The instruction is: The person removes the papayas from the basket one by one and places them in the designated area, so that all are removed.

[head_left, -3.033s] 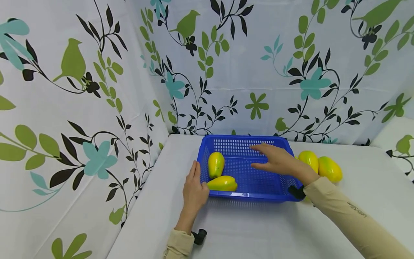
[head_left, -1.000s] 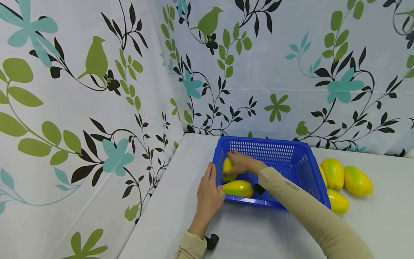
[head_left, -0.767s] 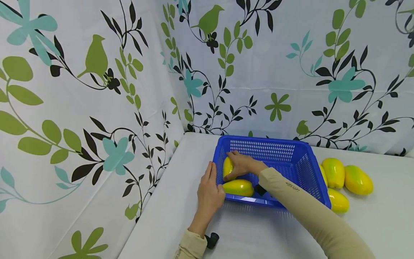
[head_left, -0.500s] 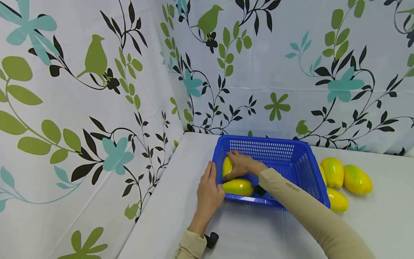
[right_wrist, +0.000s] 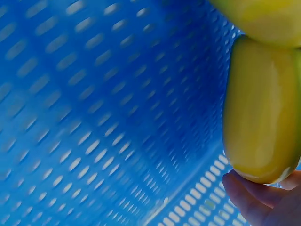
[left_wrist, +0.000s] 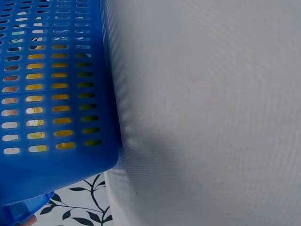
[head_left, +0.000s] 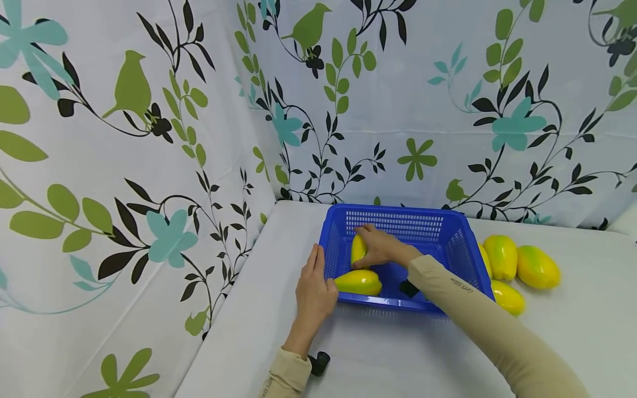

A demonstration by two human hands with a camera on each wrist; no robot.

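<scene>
In the head view a blue plastic basket [head_left: 423,216] with slotted walls stands on the white table. My left hand [head_left: 314,290] rests at its front left corner, fingers straight along the outside of the left rim and thumb over the corner. My right hand [head_left: 380,247] reaches inside and grips a yellow papaya-like fruit [head_left: 358,250] lying lengthwise. In the right wrist view its fingertips [right_wrist: 251,195] touch the end of that fruit [right_wrist: 263,113]. A second yellow fruit [head_left: 360,282] lies crosswise in the front left corner. The left wrist view shows mostly the basket wall [left_wrist: 51,99].
Several more yellow-green fruits [head_left: 538,267] lie on the table [head_left: 587,309] just right of the basket. Patterned curtains [head_left: 348,121] hang behind and to the left. Black cameras [head_left: 319,363] are strapped at both wrists.
My right hand has come down from above the basket's right half and taken the fruit at the left. In the last half second hand and fruit shifted right, off the left wall. The left hand stays.
</scene>
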